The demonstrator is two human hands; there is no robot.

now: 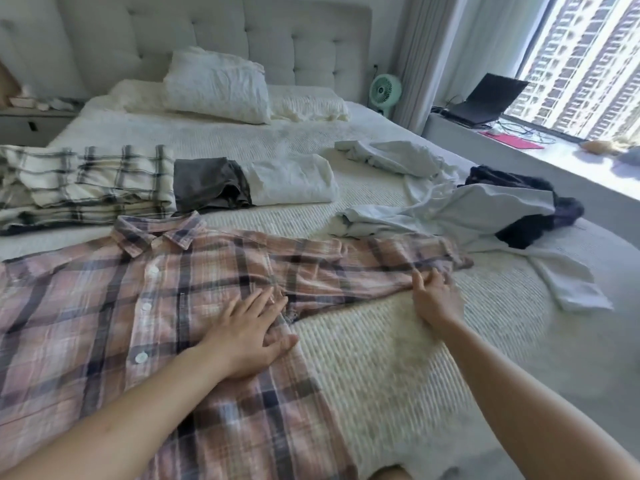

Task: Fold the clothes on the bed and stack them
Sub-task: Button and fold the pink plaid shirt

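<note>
Two hands work one pink plaid shirt (pixel 104 299) spread on the bed (pixel 398 358): left hand (pixel 249 337) presses flat, fingers spread; right hand (pixel 434 299) pinches its sleeve. Three folded garments lie behind, one loose heap (pixel 467 209) right.

The one head-worn view looks forward and down along the bed (pixel 398 358) from close above its near edge.
</note>
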